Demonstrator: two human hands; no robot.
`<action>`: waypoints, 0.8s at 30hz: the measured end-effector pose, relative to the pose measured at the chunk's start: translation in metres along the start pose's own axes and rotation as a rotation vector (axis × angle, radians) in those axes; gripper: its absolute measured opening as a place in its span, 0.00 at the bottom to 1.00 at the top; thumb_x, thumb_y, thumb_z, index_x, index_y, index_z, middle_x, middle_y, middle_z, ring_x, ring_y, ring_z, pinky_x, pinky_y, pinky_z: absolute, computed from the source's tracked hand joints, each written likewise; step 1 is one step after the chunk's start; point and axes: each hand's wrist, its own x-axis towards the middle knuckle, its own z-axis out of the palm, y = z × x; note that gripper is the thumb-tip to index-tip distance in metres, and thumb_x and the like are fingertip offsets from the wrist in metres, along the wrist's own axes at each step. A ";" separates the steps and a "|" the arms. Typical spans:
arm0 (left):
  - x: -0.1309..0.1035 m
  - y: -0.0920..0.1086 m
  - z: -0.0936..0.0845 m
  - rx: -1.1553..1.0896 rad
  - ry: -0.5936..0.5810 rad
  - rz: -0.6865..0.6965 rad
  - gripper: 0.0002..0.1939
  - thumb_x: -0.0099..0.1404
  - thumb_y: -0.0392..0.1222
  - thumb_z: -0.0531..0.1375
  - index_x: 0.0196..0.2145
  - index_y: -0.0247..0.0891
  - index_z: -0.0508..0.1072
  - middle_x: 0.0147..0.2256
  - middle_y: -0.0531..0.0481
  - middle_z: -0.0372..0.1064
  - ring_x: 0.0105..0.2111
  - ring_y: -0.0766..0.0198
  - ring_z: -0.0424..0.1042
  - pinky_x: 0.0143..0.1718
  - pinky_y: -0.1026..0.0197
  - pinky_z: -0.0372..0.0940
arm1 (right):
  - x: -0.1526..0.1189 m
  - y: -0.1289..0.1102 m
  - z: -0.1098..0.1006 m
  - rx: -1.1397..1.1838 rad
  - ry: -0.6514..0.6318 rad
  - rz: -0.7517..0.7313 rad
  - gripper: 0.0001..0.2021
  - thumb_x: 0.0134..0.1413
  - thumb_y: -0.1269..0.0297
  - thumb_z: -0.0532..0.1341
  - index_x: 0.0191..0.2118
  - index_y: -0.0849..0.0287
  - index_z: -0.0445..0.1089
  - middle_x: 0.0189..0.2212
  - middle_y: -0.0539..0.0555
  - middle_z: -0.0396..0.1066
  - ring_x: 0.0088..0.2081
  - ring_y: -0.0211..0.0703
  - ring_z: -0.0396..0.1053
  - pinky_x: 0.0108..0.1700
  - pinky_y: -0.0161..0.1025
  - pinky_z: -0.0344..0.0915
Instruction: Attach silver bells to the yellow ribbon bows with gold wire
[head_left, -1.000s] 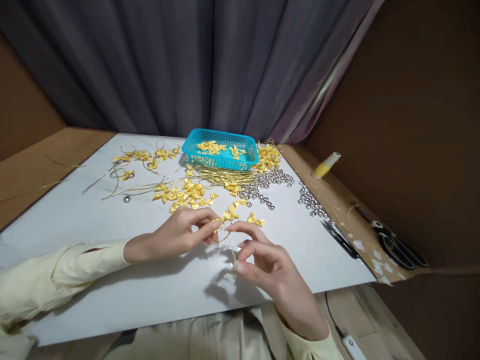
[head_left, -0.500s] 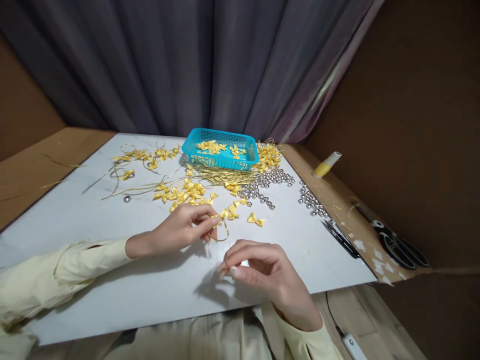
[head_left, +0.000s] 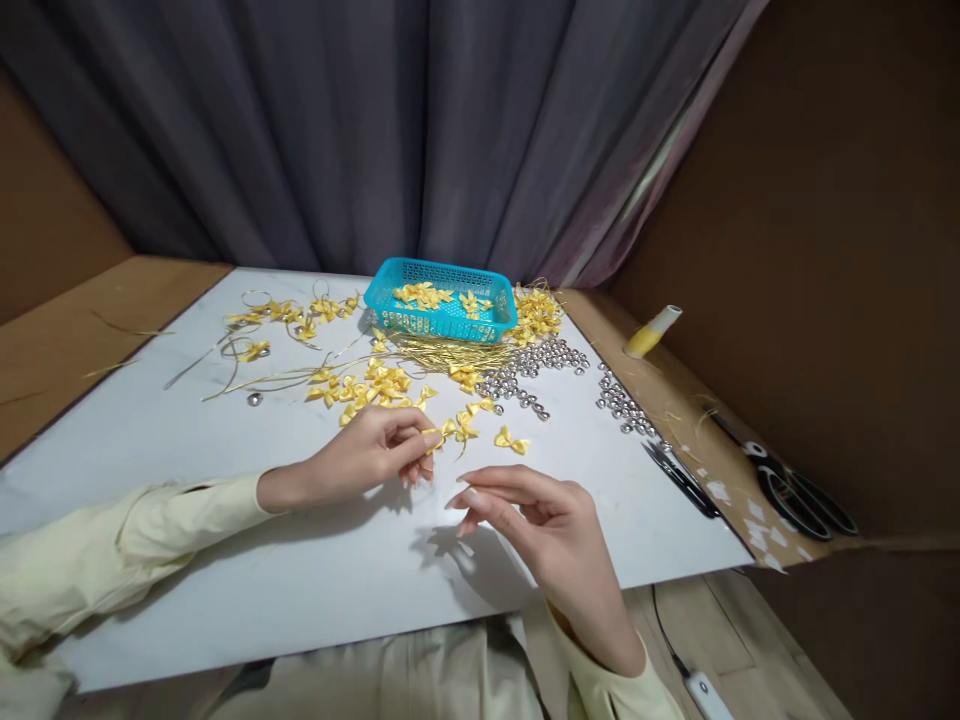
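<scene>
My left hand (head_left: 379, 450) pinches a small yellow bow (head_left: 448, 428) between thumb and index finger, above the white board (head_left: 300, 570). Part of the bow is hidden behind the fingertips. To its right and nearer to me, my right hand (head_left: 536, 515) is raised over the board, its fingers bent and spread a little, with nothing visible between them. Loose yellow bows (head_left: 379, 385) lie in a pile just beyond my left hand. A single bow (head_left: 512, 440) rests beyond my right hand.
A blue basket (head_left: 442, 325) holding bows stands at the back. Before it lie gold wires (head_left: 450, 353), with silver beads (head_left: 525, 370) to the right. Tweezers (head_left: 681, 478), black scissors (head_left: 795, 495) and a yellow thread spool (head_left: 652, 333) lie at the right. Wired bows (head_left: 281, 310) lie back left.
My right hand has risen slightly and moved right, and its fingers have changed shape. The gold loop that hung below my left fingers no longer shows clearly. My left hand is nearly still.
</scene>
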 end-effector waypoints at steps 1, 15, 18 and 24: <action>0.000 0.000 0.000 -0.005 -0.008 0.003 0.14 0.65 0.47 0.56 0.27 0.34 0.69 0.23 0.52 0.71 0.20 0.70 0.67 0.24 0.68 0.64 | 0.001 0.001 0.001 -0.035 0.009 -0.009 0.04 0.52 0.65 0.66 0.31 0.57 0.79 0.27 0.51 0.79 0.25 0.39 0.75 0.34 0.35 0.71; -0.003 0.000 0.003 -0.005 -0.119 0.007 0.12 0.65 0.45 0.56 0.30 0.33 0.71 0.23 0.51 0.73 0.20 0.70 0.68 0.24 0.67 0.65 | 0.014 0.021 0.003 -0.312 0.262 -0.340 0.06 0.56 0.71 0.62 0.29 0.58 0.74 0.34 0.54 0.76 0.39 0.42 0.72 0.44 0.40 0.65; -0.004 0.001 0.004 -0.008 -0.128 0.005 0.12 0.65 0.45 0.56 0.30 0.33 0.71 0.23 0.52 0.73 0.20 0.70 0.68 0.24 0.68 0.65 | 0.014 0.021 0.005 -0.284 0.226 -0.350 0.06 0.57 0.72 0.62 0.30 0.58 0.74 0.33 0.54 0.76 0.38 0.43 0.72 0.43 0.41 0.66; -0.005 0.002 0.005 -0.010 -0.134 -0.004 0.12 0.65 0.44 0.56 0.30 0.33 0.71 0.23 0.52 0.72 0.20 0.71 0.68 0.24 0.69 0.65 | 0.014 0.023 0.006 -0.263 0.203 -0.350 0.06 0.57 0.72 0.61 0.31 0.57 0.73 0.34 0.54 0.76 0.39 0.43 0.72 0.44 0.42 0.66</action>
